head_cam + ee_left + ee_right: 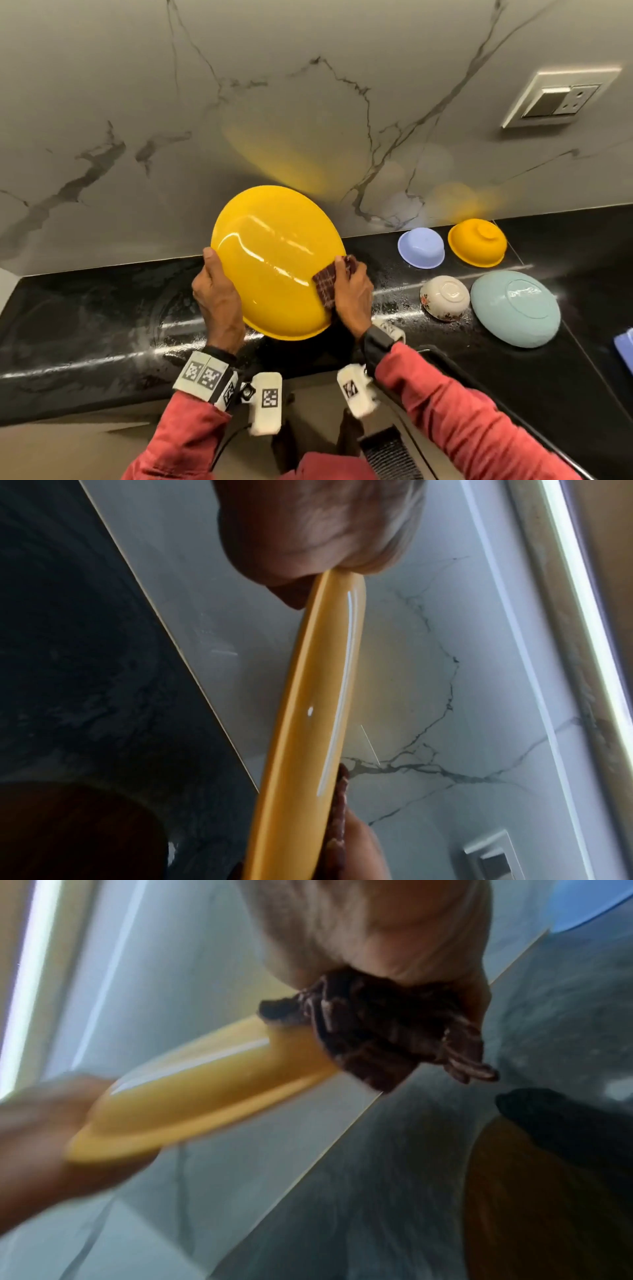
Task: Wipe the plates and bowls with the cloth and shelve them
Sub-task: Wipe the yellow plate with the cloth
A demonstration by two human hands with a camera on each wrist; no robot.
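Both hands (219,294) gripping yellow plate (274,260)

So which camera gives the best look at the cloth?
Head view: the checked cloth shows sharply, pressed on the yellow plate by the right hand. Right wrist shows it bunched and blurred; left wrist only an edge sliver.

Two plates: one yellow plate (274,260), one light blue plate (515,308) upside down. Three bowls: a lilac bowl (420,247), a yellow bowl (477,242), a floral white bowl (444,297). One checked cloth (329,282). Two hands
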